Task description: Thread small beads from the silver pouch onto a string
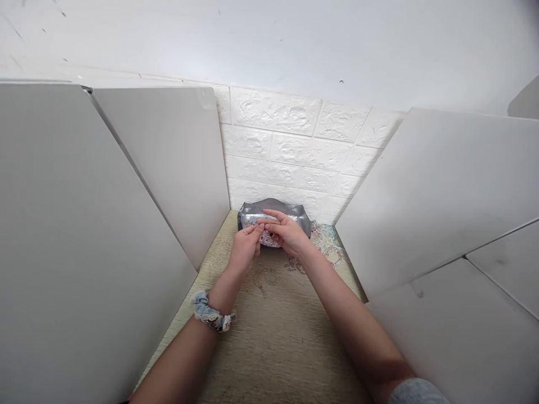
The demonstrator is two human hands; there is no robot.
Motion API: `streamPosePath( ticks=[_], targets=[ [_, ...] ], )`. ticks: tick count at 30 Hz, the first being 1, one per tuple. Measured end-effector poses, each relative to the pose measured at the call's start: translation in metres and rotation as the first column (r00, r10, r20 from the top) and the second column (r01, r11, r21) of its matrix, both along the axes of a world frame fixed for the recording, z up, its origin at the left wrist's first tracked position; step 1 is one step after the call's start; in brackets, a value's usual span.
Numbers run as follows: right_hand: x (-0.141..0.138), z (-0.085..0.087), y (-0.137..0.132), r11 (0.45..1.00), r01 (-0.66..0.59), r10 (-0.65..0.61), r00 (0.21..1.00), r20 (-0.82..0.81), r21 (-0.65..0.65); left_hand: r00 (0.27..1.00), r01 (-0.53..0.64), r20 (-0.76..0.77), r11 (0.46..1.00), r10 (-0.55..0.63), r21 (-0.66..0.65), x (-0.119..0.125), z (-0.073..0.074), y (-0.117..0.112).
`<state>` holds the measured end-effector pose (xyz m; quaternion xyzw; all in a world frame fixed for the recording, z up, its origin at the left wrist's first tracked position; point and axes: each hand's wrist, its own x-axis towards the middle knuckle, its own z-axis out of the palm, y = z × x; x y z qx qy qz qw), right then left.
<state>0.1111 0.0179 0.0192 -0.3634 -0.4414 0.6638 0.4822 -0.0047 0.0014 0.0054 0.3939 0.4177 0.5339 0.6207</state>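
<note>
A shiny silver-grey pouch [295, 214] lies at the far end of the table against the brick-pattern wall. My left hand [245, 247] and my right hand [287, 233] meet in front of it, both holding a small glittery pinkish object [269, 238] between the fingertips. The object is mostly hidden by the fingers, so its shape is unclear. My right hand's fingers stretch leftward over it, touching my left hand's fingertips. A blue scrunchie [209, 312] sits on my left wrist.
Tall grey panels stand on the left [84, 235] and the right [442, 196], leaving a narrow strip of beige patterned tabletop [273, 331]. A white brick-textured wall [295, 151] closes the far end. A floral patch [330, 247] lies right of the pouch.
</note>
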Motion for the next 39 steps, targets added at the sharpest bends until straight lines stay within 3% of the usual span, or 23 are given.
streamPosePath(
  ticks=[9,14,19,24,28,35,39],
  targets=[
    [0.001,-0.001,0.003,0.980,0.170,-0.180,0.979,-0.099,-0.108,1.000,-0.004,0.025,1.000,0.004,-0.018,-0.001,0.000,0.001],
    [0.001,-0.005,0.004,0.993,0.080,-0.085,0.995,-0.053,-0.084,0.999,-0.029,0.027,1.000,0.029,-0.003,-0.001,0.000,0.001],
    [0.001,-0.007,0.003,0.996,0.071,-0.077,0.987,0.140,0.047,1.000,-0.024,0.012,1.000,0.024,0.002,-0.001,0.000,0.000],
    [0.002,-0.002,0.002,0.963,0.072,-0.168,0.912,0.374,0.258,1.000,-0.024,-0.004,1.000,0.024,-0.012,0.000,0.000,0.000],
    [0.000,0.002,0.001,0.935,0.034,-0.202,0.869,0.452,0.352,0.999,-0.004,0.048,0.999,0.005,-0.032,0.000,0.001,-0.001],
    [-0.001,0.009,-0.004,0.921,0.070,-0.240,0.876,0.418,0.384,0.996,0.059,0.076,0.994,-0.052,-0.092,0.000,0.004,0.000],
    [0.003,0.011,-0.003,0.964,0.125,-0.167,0.971,0.171,0.235,0.987,0.142,0.084,0.987,-0.136,-0.070,0.001,0.005,-0.002]
  ],
)
